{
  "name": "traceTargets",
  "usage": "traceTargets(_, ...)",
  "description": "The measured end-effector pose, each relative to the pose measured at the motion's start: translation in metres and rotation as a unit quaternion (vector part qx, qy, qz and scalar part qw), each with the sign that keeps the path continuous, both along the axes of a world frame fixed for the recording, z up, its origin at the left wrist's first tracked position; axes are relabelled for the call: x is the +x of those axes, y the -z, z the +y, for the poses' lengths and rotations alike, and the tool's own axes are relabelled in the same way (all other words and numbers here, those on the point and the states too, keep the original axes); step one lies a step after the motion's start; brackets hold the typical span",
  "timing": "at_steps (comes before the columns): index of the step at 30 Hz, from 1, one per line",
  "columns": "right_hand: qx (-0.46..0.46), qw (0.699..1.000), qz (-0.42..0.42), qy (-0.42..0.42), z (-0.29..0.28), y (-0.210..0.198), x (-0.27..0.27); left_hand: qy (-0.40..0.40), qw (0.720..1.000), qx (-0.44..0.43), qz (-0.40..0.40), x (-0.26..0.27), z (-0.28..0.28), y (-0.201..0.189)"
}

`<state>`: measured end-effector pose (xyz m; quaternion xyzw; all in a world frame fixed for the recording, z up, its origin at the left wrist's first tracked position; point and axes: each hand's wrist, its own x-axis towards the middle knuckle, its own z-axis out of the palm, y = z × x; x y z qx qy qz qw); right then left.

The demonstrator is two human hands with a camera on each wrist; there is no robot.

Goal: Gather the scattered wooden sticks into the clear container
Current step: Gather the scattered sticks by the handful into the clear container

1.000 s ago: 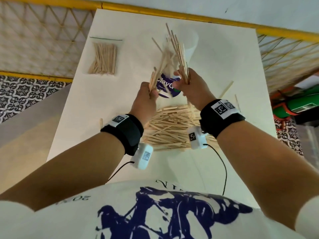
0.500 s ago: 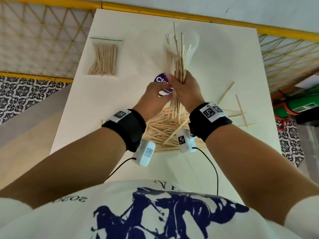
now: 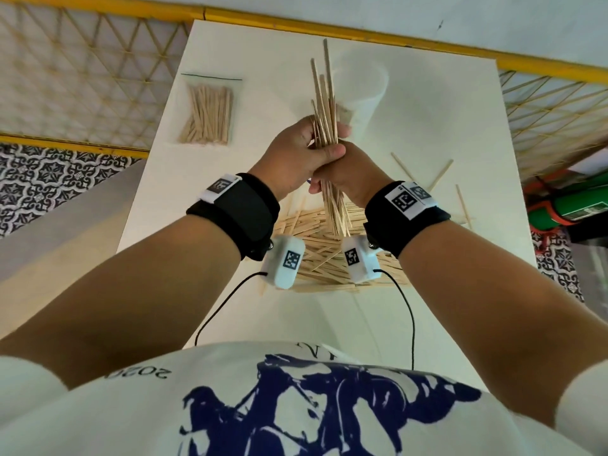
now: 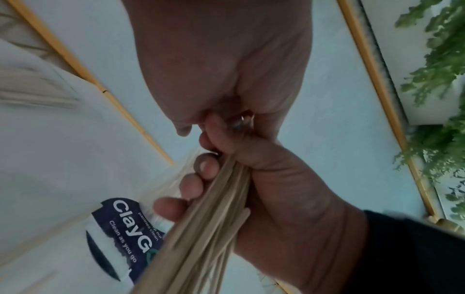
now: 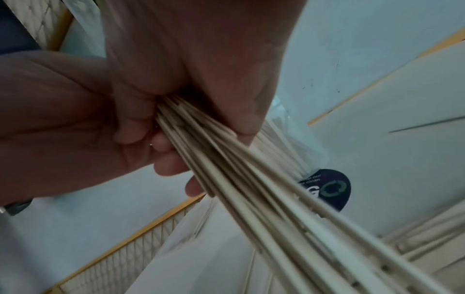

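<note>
Both hands clasp one upright bundle of wooden sticks [image 3: 324, 93] above the middle of the white table [image 3: 230, 291]. My left hand [image 3: 291, 153] wraps it from the left, and my right hand [image 3: 348, 174] grips it just below. The right hand's curled fingers [image 4: 191, 189] show round the sticks [image 4: 201, 228]. The bundle [image 5: 251, 189] runs through my right palm [image 5: 201, 59]. The clear container [image 3: 363, 87] stands just behind and right of the bundle; its dark blue label [image 4: 120, 228] [image 5: 329, 189] shows in the wrist views. A loose pile of sticks [image 3: 312, 232] lies under my wrists.
A clear zip bag of sticks [image 3: 207, 116] lies at the table's far left. A few stray sticks [image 3: 439, 176] lie to the right, near the table's right edge. A yellow-framed lattice railing [image 3: 98, 77] runs behind and beside the table.
Two separate handfuls have been joined into one upright bundle. My hands came together, and the left now grips the bundle with the right.
</note>
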<state>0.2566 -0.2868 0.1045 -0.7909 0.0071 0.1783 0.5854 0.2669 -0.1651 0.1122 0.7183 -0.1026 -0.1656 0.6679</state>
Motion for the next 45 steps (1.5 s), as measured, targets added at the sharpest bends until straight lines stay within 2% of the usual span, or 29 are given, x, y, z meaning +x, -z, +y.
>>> traceTargets(1,0.003,1.0,0.001,0.001,0.001,0.0,0.001,-0.008,1.0,0.013,-0.001,0.001,0.001,0.004)
traceTargets(3,-0.017,1.0,0.001,0.026,0.002,-0.001,0.003,-0.018,1.0,-0.014,0.017,0.001,0.003,0.01)
traceTargets(6,0.024,0.994,-0.035,0.104,-0.003,-0.017,0.007,-0.093,0.984,-0.094,0.119,-0.005,0.01,0.018)
traceTargets(8,0.102,0.979,-0.087,0.151,-0.006,-0.034,0.013,-0.147,0.956,-0.119,0.225,-0.013,0.013,0.028)
traceTargets(11,0.167,0.956,-0.144,0.194,-0.003,-0.059,0.024,-0.189,0.91,-0.169,0.327,-0.02,0.013,0.044)
traceTargets(15,0.253,0.94,-0.137,0.183,0.013,-0.065,0.022,-0.232,0.848,-0.274,0.39,-0.019,0.004,0.044)
traceTargets(17,0.244,0.947,-0.117,0.174,0.021,-0.05,0.015,-0.255,0.823,-0.299,0.409,-0.018,0.002,0.039)
traceTargets(19,0.217,0.957,-0.091,0.171,0.026,-0.031,0.008,-0.272,0.812,-0.307,0.415,-0.017,0.003,0.037)
traceTargets(22,0.191,0.961,-0.055,0.192,0.033,-0.012,-0.001,-0.299,0.798,-0.301,0.427,-0.02,0.006,0.041)
traceTargets(27,0.11,0.958,-0.077,0.255,0.045,-0.01,0.002,-0.296,0.777,-0.274,0.484,-0.031,0.003,0.044)
traceTargets(31,0.172,0.954,-0.049,0.239,0.043,-0.012,-0.001,-0.3,0.784,-0.232,0.492,-0.027,-0.001,0.041)
traceTargets(35,0.22,0.959,-0.06,0.166,0.034,0.001,-0.012,-0.299,0.793,-0.211,0.487,-0.02,-0.003,0.039)
traceTargets(38,0.128,0.98,-0.059,0.141,0.032,0.01,-0.019,-0.265,0.812,-0.241,0.462,-0.019,-0.006,0.038)
traceTargets(39,0.084,0.983,-0.05,0.154,0.033,0.011,-0.021,-0.253,0.814,-0.246,0.462,-0.019,-0.006,0.038)
traceTargets(41,0.032,0.979,-0.04,0.195,0.036,0.011,-0.023,-0.241,0.8,-0.234,0.497,-0.021,-0.006,0.038)
traceTargets(45,0.076,0.958,-0.069,0.268,0.033,-0.003,-0.017,-0.229,0.776,-0.203,0.552,-0.027,-0.002,0.044)
